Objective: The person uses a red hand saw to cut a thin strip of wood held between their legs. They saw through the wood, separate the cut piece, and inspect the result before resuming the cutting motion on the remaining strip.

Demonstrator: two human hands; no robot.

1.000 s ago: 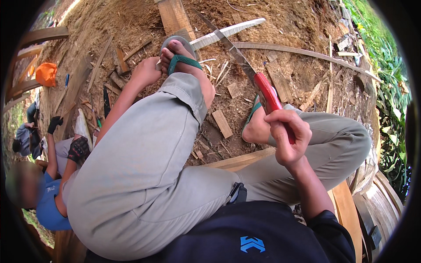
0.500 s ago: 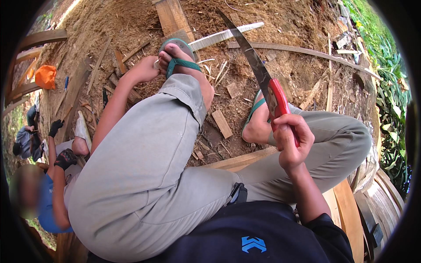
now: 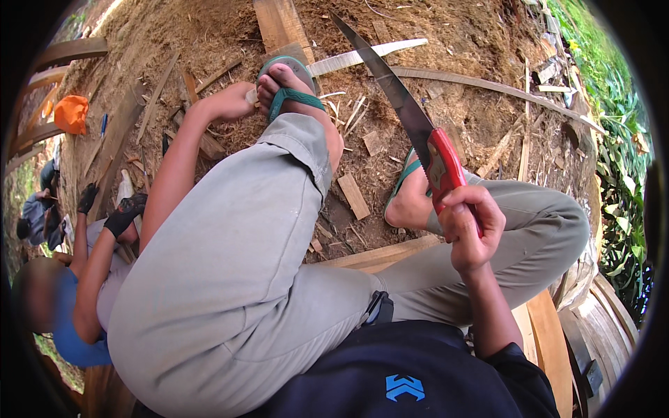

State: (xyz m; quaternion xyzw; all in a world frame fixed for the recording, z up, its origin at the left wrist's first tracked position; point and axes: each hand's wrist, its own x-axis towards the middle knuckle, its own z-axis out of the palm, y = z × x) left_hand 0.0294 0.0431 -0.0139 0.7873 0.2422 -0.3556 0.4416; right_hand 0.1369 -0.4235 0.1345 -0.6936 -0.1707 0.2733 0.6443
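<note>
My right hand [image 3: 475, 226] is closed round the red handle of a hand saw [image 3: 404, 97]. Its curved dark blade is raised and points up and to the left, apart from any wood. My left hand [image 3: 226, 102] is closed at the near end of a pale wooden strip [image 3: 366, 57], beside my sandalled foot [image 3: 294, 89]. The foot presses the strip against a wooden board [image 3: 280, 24] and hides its middle. The strip's far end tapers and sticks out to the right of the sandal. Part of my left fingers is hidden behind the foot.
Wood offcuts [image 3: 354, 196] and shavings lie around my feet. A long thin slat [image 3: 495, 85] crosses the ground at right. To my left sits a co-worker in a blue shirt [image 3: 63, 334] with black gloves [image 3: 124, 216]. An orange bag [image 3: 71, 114] lies at far left.
The saw has dropped slightly with its tip shifted left. The pale strip has shifted a little to the right with my foot and left hand. The co-worker's gloved hand has moved up and right.
</note>
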